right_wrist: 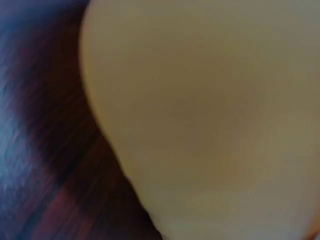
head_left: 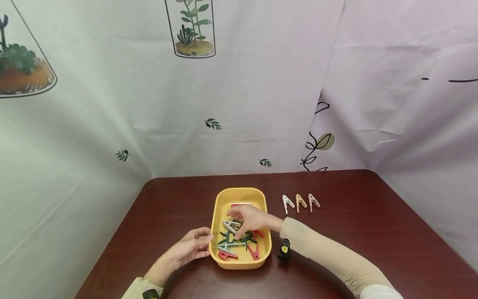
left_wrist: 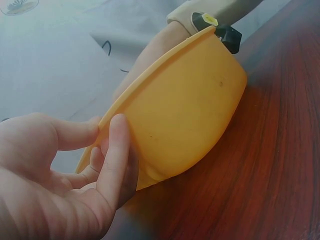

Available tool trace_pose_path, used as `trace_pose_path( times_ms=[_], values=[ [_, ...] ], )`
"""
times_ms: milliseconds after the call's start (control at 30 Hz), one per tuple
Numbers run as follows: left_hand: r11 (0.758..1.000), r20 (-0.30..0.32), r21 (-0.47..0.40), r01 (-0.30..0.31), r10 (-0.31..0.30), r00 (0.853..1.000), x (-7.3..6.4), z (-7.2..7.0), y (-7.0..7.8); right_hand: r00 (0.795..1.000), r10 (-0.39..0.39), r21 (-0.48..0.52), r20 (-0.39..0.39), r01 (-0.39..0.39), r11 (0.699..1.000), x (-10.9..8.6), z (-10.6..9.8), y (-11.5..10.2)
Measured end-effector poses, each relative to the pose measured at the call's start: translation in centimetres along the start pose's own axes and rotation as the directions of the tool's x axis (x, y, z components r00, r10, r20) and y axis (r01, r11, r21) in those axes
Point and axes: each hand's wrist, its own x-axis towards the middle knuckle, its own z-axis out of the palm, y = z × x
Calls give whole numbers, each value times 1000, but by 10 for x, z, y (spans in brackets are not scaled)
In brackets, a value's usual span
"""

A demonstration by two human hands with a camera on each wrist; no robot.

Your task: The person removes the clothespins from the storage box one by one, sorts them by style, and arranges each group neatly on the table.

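Note:
A yellow plastic bin (head_left: 241, 265) stands on the table, with a jumble of spring clips inside. My left hand (head_left: 192, 246) grips its left side; in the left wrist view the thumb (left_wrist: 75, 134) meets the rim and the other fingers lie against the outer wall. My right hand (head_left: 251, 220) reaches inside from the right, thumb and forefinger apart around a white clip (head_left: 229, 225). Below it are dark green clips (head_left: 247, 237), a pale blue clip (head_left: 225, 247) and red clips (head_left: 254, 251). A blurred yellowish surface fills the right wrist view, hiding the hand.
To the right of the bin, a white clip (head_left: 287, 203), a yellowish clip (head_left: 300, 202) and a pale pinkish clip (head_left: 313, 202) lie in a row on the dark red-brown table (head_left: 336, 236). A patterned pale cloth (head_left: 246, 104) hangs behind and at both sides.

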Motion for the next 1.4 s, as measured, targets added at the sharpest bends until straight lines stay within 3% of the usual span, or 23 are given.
trace_pose_path(
  times_ms=[133, 667, 1067, 1400],
  values=[
    [1000, 1, -1, -3, 3, 1000, 0, 0, 0, 1000, -24, -64, 9, 24, 998, 1, 1, 2],
    [1000, 5, -4, -6, 6, 1000, 0, 0, 0, 996, -63, -90, -56, 57, 994, 2, 2, 1],
    [1000, 3, 0, 6, -6, 1000, 0, -1, -1, 978, -67, 24, -197, 74, 997, -6, -3, -3],
    [1000, 8, 1, -5, 5, 1000, 2, -4, -5, 939, -94, 98, -330, 133, 986, -23, -11, 2]
  ],
)
